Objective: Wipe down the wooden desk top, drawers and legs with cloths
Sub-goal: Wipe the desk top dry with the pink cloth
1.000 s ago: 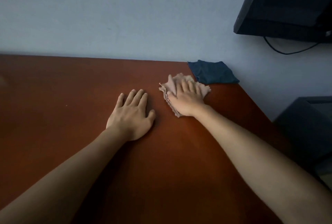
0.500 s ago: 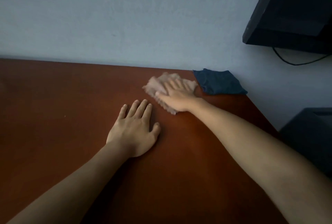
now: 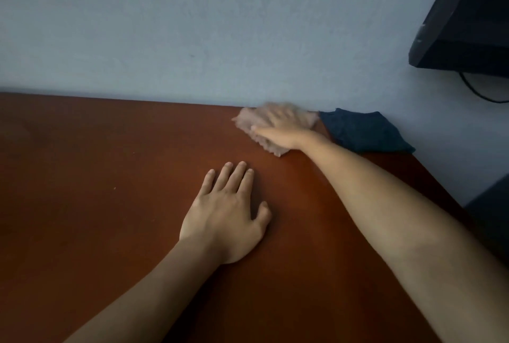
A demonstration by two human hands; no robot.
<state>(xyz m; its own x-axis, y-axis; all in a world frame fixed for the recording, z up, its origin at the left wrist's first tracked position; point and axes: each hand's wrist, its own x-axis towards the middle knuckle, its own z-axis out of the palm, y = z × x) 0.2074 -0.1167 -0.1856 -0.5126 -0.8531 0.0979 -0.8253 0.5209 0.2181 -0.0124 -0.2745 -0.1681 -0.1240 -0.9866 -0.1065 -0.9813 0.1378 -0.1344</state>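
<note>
Our right hand (image 3: pixel 283 129) presses flat, fingers straight and blurred, on the beige cloth (image 3: pixel 249 122) at the desk top's (image 3: pixel 96 205) far edge, right of centre frame. We see reddish-brown wood, then the crumpled, frayed cloth, its length running from upper left to lower right. Our left hand (image 3: pixel 225 218) rests spread, lower centre.

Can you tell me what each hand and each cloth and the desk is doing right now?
Left hand: flat on the desk, holding nothing.
Right hand: pressing flat on the beige cloth, blurred.
Beige cloth: crumpled under the right hand, at the desk's back edge by the wall.
Blue cloth: lying untouched in the desk's far right corner.
Desk: top bare.
</note>
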